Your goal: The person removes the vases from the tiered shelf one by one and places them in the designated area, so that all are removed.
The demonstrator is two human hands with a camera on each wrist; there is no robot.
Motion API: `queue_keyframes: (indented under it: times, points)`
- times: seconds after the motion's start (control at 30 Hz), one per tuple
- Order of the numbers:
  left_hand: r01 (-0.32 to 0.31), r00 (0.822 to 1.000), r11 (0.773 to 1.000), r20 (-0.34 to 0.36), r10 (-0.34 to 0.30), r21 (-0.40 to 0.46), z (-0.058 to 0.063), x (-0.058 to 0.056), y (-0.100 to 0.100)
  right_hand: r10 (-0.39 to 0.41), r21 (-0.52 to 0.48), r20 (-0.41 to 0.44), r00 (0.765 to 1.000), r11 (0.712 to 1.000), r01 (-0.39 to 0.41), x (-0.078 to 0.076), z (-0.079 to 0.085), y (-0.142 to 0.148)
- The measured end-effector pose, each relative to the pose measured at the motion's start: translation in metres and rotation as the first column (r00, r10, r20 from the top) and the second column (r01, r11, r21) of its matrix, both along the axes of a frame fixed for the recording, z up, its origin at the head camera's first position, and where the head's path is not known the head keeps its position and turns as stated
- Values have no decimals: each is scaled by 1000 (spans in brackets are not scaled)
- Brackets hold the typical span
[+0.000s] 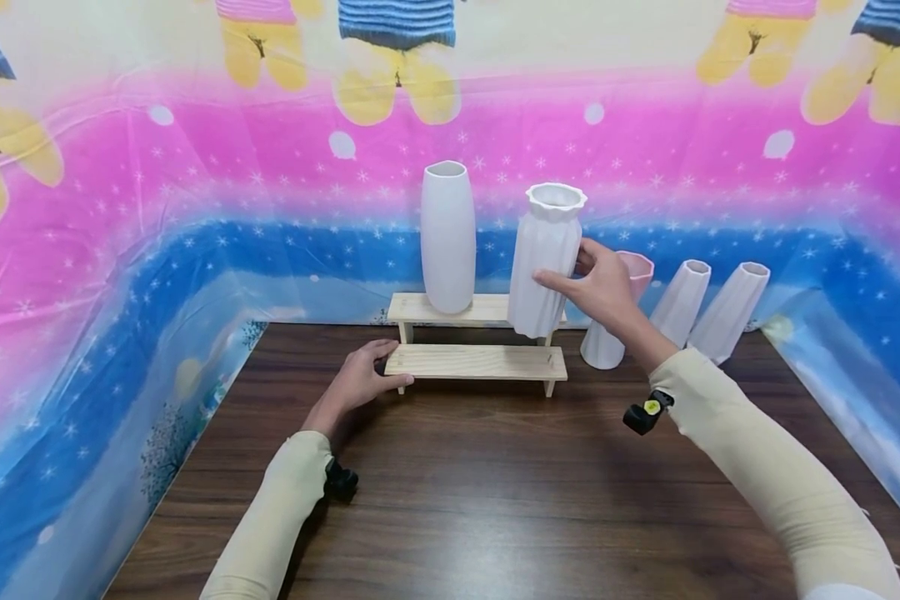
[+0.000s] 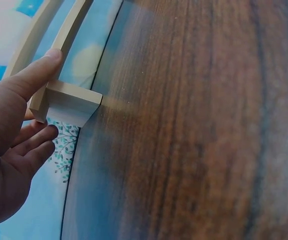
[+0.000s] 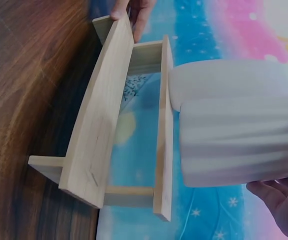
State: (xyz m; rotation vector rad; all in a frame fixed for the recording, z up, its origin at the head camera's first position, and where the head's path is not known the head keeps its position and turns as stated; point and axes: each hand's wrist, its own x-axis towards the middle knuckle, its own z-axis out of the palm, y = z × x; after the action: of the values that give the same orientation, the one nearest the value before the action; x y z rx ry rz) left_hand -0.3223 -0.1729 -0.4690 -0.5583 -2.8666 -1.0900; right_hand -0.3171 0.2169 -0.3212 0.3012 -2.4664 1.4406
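Note:
A white ribbed vase [image 1: 543, 267] with a scalloped rim is gripped by my right hand [image 1: 607, 283], thumb across its front. In the right wrist view the base of this ribbed vase [image 3: 233, 145] hangs close to the upper board of a two-step wooden stand [image 1: 476, 362]. A smooth, tall white vase [image 1: 447, 242] stands upright on the left part of that upper board. My left hand [image 1: 360, 375] holds the left end of the lower step, its thumb along the front edge; the left wrist view shows the thumb on the board [image 2: 66, 45] and the other fingers below.
Right of the stand, a pink-topped vase [image 1: 603, 348] stands partly hidden behind my right hand. Two slim white vases, a nearer one [image 1: 681, 304] and a farther-right one [image 1: 731, 312], stand beside it. A patterned cloth [image 1: 307, 258] hangs behind the dark wooden table [image 1: 495, 500].

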Motion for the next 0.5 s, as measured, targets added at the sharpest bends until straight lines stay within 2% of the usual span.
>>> queue_keyframes:
  times: [0.33, 0.5]
  points:
    - [-6, 1000, 1000, 14, 6, -3, -2, -1, 1, 44, 0, -6, 999, 999, -44, 23, -7, 10]
    - [-11, 1000, 1000, 19, 11, -3, -2, -2, 1, 27, 4, -15, 1000, 1000, -26, 34, -9, 12]
